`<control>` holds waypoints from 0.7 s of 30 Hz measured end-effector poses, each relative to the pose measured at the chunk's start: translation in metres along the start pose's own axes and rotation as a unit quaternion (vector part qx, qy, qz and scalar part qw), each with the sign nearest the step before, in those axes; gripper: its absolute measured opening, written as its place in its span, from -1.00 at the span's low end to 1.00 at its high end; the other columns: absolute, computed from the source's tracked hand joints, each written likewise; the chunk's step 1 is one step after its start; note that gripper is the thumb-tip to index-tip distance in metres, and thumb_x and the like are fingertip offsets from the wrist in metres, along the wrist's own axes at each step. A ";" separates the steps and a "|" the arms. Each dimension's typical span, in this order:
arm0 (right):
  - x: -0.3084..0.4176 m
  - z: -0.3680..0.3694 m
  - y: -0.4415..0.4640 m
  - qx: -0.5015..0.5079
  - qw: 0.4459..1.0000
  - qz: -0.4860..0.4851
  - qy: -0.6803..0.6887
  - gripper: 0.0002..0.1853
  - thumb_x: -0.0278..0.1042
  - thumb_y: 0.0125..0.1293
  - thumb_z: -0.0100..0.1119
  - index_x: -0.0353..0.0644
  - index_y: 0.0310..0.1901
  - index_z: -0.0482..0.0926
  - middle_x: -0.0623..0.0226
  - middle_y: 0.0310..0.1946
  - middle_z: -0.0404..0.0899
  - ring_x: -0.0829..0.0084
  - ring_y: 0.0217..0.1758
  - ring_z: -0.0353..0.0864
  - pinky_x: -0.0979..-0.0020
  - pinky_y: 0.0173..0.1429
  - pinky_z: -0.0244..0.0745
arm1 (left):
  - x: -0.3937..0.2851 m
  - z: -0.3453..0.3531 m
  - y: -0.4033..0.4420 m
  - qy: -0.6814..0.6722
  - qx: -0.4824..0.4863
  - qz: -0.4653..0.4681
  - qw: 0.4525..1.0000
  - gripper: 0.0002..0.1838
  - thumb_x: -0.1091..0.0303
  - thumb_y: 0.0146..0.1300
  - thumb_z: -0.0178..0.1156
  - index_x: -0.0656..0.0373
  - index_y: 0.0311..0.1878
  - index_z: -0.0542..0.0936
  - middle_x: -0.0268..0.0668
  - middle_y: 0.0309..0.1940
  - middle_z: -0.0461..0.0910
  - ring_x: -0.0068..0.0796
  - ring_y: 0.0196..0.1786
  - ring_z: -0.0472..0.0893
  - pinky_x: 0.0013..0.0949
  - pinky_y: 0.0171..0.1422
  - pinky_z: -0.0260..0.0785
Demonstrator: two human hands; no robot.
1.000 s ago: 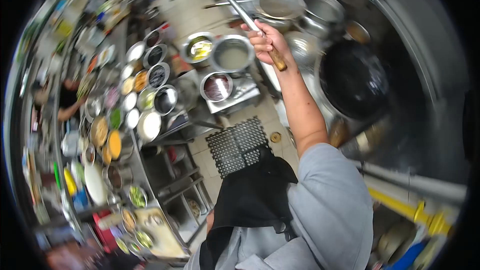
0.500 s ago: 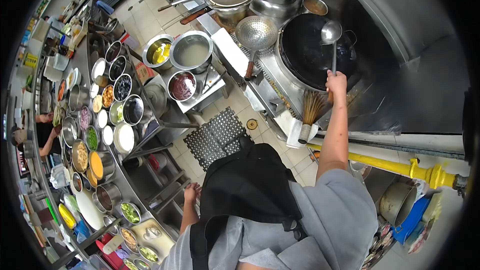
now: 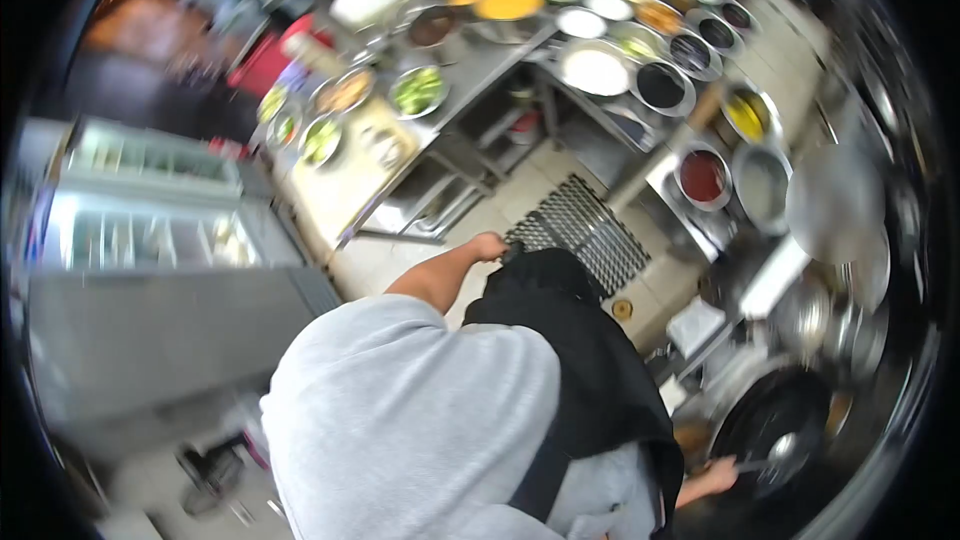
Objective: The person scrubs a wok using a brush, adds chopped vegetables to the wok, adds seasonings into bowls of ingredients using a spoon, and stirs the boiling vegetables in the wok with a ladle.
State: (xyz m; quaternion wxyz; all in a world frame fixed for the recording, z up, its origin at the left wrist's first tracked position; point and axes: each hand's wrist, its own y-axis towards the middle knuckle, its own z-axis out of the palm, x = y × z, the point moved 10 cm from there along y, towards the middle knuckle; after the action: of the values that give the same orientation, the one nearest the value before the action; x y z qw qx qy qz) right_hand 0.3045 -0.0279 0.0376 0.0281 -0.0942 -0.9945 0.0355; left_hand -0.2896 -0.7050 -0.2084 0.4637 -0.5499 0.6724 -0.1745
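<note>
At the lower right, my right hand point(image 3: 715, 477) is wrapped around the handle of a ladle. The round metal bowl of the ladle point(image 3: 785, 447) is over the black wok point(image 3: 745, 422); whether it touches the wok cannot be made out. My left hand point(image 3: 487, 247) is in front of my body, near the black apron point(image 3: 555, 340) and above the floor mat point(image 3: 580, 230). Its fingers are blurred and partly turned from view, and nothing plainly shows in them.
A steel counter ahead bears several bowls, among them chopped greens point(image 3: 418, 90) and an orange liquid point(image 3: 510, 2). A cutting board point(image 3: 345, 175) lies on its near end. Left of it stands a glass-topped refrigerator point(image 3: 165, 315). A bowl of red liquid point(image 3: 703, 178) stands right.
My view has swung left, bringing the refrigerator into sight and moving the wok to the lower right. My left arm has extended further forward. My right hand still holds the ladle at the wok.
</note>
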 end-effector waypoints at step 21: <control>0.124 -0.037 -0.032 0.020 0.861 -0.425 0.278 -0.55 -0.14 0.52 -0.19 -0.27 -0.41 0.54 0.23 -0.64 0.48 0.22 -0.67 0.39 0.14 -0.23 0.58 | 0.250 -0.355 -0.057 -0.238 -0.333 -0.331 0.850 -0.19 -0.26 0.09 0.22 0.16 0.27 0.51 -0.02 0.31 0.47 -0.12 0.37 0.45 -0.13 0.43 0.27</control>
State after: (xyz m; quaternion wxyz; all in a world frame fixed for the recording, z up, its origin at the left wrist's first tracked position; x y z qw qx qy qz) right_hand 0.1798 -0.0332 0.0834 0.3176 0.3322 -0.8880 0.0125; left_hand -0.5374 -1.0468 -0.0932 0.3132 -0.8862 0.3372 0.0533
